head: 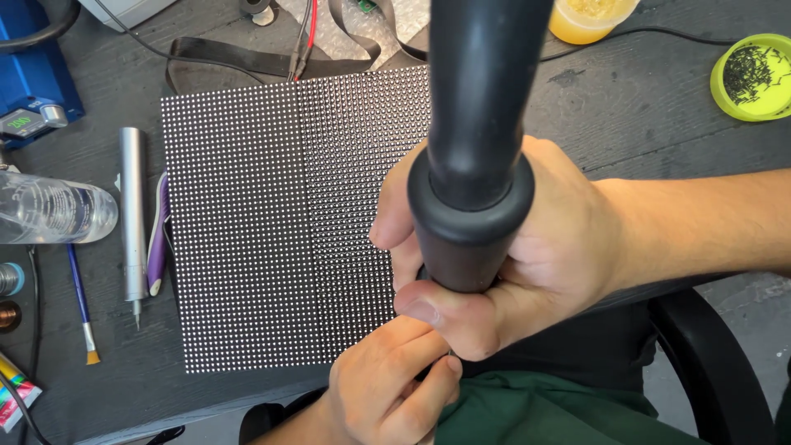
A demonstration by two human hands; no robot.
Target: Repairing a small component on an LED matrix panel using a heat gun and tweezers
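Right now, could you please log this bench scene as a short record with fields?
Right hand: gripping the black tool handle, held upright toward the camera
Left hand: pinching near the tool's hidden lower end
Under hands: dotted panel lying flat on the grey bench
Left of panel: silver pen tool, brush, bottle on its side
Far right: green dish of small dark parts
Tool tip: hidden

- Small green-lit display (pixel 27 122) on blue unit (pixel 37 58), far left of bench.
- Black rectangular LED panel (pixel 272 222) with white dot grid, flat at centre.
- Clear bottle's pale label (pixel 33 206), left edge.
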